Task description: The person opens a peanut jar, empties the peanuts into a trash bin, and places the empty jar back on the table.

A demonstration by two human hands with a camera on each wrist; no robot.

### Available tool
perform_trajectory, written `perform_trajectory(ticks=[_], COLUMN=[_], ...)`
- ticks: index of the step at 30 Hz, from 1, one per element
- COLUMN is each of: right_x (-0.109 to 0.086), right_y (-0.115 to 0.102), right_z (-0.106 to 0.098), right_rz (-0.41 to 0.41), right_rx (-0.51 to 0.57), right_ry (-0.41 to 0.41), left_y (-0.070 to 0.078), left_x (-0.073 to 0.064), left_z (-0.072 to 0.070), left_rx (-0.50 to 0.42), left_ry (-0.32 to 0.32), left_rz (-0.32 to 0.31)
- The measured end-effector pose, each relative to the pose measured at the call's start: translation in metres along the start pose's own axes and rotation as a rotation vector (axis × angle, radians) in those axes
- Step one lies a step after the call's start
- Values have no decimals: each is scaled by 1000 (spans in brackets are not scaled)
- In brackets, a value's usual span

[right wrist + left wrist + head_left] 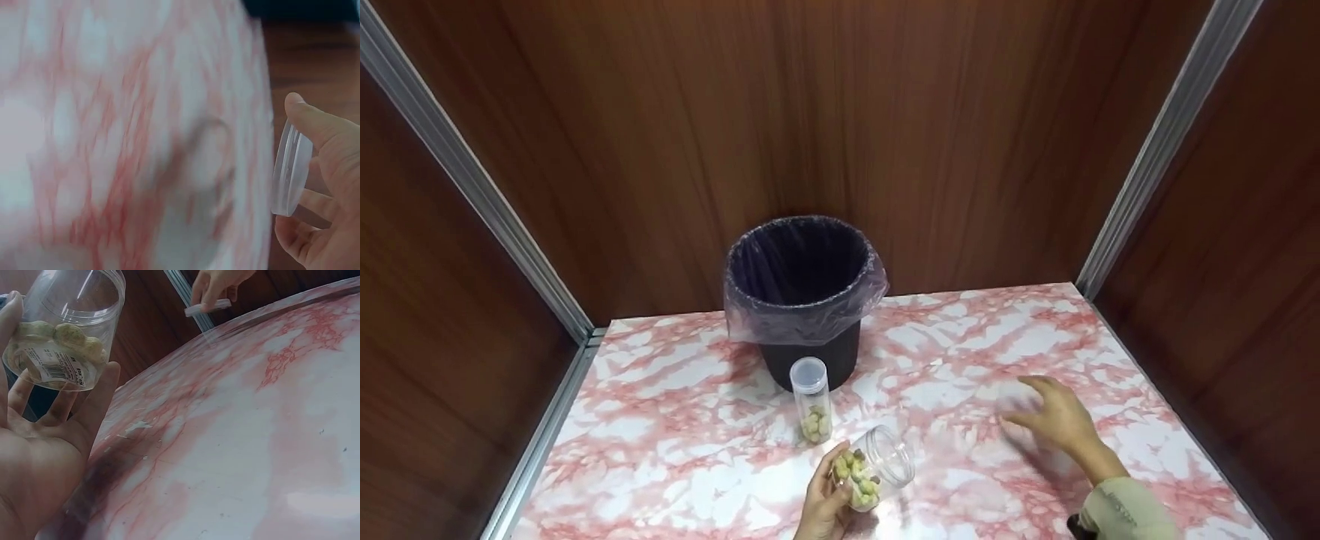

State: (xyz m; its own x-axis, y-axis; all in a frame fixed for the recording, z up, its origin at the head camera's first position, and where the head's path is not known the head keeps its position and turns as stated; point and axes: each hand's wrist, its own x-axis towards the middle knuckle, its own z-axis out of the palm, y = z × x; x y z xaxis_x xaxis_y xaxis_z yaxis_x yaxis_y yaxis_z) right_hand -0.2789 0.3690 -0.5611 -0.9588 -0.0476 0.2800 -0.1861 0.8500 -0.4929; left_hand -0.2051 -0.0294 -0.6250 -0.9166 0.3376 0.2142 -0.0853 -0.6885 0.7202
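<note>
My left hand [823, 504] holds a clear plastic jar [894, 459] around its lower part, tilted with its uncovered mouth toward the right. Greenish-yellow nugget-like pieces [855, 480] are gathered near the jar's bottom. In the left wrist view, a white barcode label [54, 367] shows on the jar's base. Off to the right, my right hand [1059, 417] pinches a translucent round lid [292, 169] by its rim, above the table. Beyond the left hand stands a taller clear jar [812, 401], upright and capped, with similar pieces at its bottom.
A black waste bin [817, 361] with a purple liner bag [810, 322] stands behind the capped jar, near the back wall [960, 150]. Brown wood-look panels with metal corner strips enclose the red-and-white marbled table [675, 450] at the back and sides.
</note>
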Motion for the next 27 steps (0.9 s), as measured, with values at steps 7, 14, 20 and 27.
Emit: perform_trajectory(ticks=[7,14,20,27], right_x=[2,-3,-3,41], right_y=[26,36,29,-41], right_z=[6,18,17,6], right_rz=[98,105,98,-137], right_rx=[-63,-93,-124,-12], right_ry=[-72,-65,-38,166], left_y=[-1,3,1,-1], left_x=[-3,-6,-5,-10], left_z=[-1,1,4,5], left_rx=[-18,-38,-47,-35], left_ry=[4,48,59,56], left_rz=[-2,-48,-77,-62])
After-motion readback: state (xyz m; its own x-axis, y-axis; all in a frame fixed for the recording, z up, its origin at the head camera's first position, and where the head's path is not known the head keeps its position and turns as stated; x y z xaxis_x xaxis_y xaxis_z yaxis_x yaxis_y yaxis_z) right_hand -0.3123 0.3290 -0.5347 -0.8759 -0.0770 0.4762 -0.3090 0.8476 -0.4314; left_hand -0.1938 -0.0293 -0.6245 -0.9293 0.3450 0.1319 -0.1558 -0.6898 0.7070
